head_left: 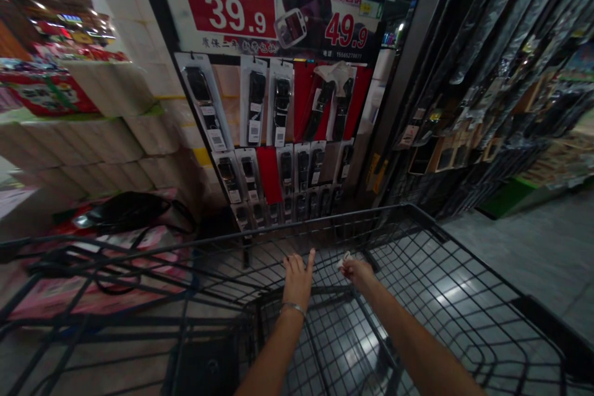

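Note:
Both my hands are stretched out over a black wire shopping cart (468,253), in front of a rack of packaged belts (283,105). My left hand (298,278), with a bracelet on its wrist, has its fingers apart and holds nothing. Fingers closed, my right hand (358,273) pinches a small white crumpled piece (344,258), whose material I cannot make out. The belts hang in rows in clear and white packs. A pale crumpled wrap (338,77) covers the top of a belt in the upper row.
Above the belts is a price sign (232,9). Stacked white packs (106,148) stand at left, with a black bag (130,210) lying on pink packages (116,272). Long items in dark plastic wrap (492,55) hang at right, over the grey floor (547,247).

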A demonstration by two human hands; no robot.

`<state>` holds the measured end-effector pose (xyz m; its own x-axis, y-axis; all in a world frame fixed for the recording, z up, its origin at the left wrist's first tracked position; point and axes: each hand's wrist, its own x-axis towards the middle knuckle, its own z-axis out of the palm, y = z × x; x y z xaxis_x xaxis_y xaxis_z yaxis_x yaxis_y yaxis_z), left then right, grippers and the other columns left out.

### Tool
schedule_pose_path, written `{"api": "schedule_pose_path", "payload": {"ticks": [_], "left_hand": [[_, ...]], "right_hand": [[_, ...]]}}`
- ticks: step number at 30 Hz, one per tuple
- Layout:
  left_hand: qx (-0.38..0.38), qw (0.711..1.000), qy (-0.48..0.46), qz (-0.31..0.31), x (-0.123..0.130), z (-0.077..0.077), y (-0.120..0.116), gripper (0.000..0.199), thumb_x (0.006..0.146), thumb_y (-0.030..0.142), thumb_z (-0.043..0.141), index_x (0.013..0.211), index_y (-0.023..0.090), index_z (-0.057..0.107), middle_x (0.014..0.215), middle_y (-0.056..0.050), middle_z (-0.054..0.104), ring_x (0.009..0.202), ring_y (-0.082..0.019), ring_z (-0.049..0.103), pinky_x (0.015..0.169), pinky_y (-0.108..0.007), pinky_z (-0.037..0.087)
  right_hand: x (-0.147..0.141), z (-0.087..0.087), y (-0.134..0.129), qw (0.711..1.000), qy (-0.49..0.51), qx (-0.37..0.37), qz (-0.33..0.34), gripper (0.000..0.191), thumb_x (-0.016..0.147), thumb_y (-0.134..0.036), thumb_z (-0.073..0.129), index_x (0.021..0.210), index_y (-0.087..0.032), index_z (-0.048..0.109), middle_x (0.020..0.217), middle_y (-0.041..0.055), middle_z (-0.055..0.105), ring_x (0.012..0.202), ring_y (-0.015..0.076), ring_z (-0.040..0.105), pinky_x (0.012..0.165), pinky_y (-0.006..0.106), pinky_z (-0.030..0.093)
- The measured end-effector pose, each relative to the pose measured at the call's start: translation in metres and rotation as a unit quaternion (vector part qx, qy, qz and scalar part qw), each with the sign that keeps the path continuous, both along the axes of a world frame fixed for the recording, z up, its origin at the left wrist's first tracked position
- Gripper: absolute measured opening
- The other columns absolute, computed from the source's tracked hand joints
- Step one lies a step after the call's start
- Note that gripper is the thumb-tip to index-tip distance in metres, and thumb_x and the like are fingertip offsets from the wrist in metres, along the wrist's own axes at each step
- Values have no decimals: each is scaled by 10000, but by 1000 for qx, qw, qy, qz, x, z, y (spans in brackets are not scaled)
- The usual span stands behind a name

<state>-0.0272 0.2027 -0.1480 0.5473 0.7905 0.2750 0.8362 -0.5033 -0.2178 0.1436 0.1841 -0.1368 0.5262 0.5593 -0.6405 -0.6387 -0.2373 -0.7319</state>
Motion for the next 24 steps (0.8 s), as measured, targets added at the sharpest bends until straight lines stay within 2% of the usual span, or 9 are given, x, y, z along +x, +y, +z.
{"api": "schedule_pose_path", "payload": {"ticks": [4, 9, 15, 19, 24], "left_hand": [[0, 1000, 22, 7, 1, 3, -1, 606, 860, 59, 361, 1440, 225, 307, 1163, -180, 622, 1109, -264, 564, 967, -543, 406], [-6, 1000, 21, 5, -1, 4, -1, 614, 860, 71, 350, 1447, 244, 292, 1178, -166, 616, 1132, -258, 548, 977, -538, 396], [-23, 1000, 7, 1, -1, 6, -1, 660, 832, 59, 370, 1458, 234, 258, 1205, -171, 596, 1162, -264, 518, 1007, -546, 356], [-28, 999, 0, 19, 3, 2, 0, 651, 831, 68, 376, 1452, 238, 279, 1213, -177, 591, 1161, -278, 517, 1012, -565, 334], [-15, 999, 31, 22, 6, -1, 1, 643, 836, 71, 388, 1447, 243, 292, 1215, -176, 591, 1151, -278, 528, 1000, -555, 347]], "right_hand": [[-15, -13, 7, 999, -4, 25, -36, 293, 523, 77, 595, 457, -176, 463, 410, -48, 530, 394, 88, 515, 402, 169, 458], [-21, -15, 21, 997, 10, 31, -65, 287, 550, 88, 580, 465, -165, 476, 443, -21, 556, 432, 90, 553, 457, 168, 495], [-16, 0, 30, 997, 23, 31, -67, 308, 537, 114, 583, 494, -167, 467, 440, -33, 553, 433, 114, 582, 471, 196, 531], [-16, 13, 29, 996, 26, 45, -68, 286, 566, 99, 587, 529, -167, 488, 459, -32, 569, 443, 109, 581, 453, 188, 528], [-19, 25, 27, 995, 30, 60, -68, 258, 589, 75, 569, 553, -170, 499, 410, -48, 522, 406, 97, 542, 435, 186, 523]]}}
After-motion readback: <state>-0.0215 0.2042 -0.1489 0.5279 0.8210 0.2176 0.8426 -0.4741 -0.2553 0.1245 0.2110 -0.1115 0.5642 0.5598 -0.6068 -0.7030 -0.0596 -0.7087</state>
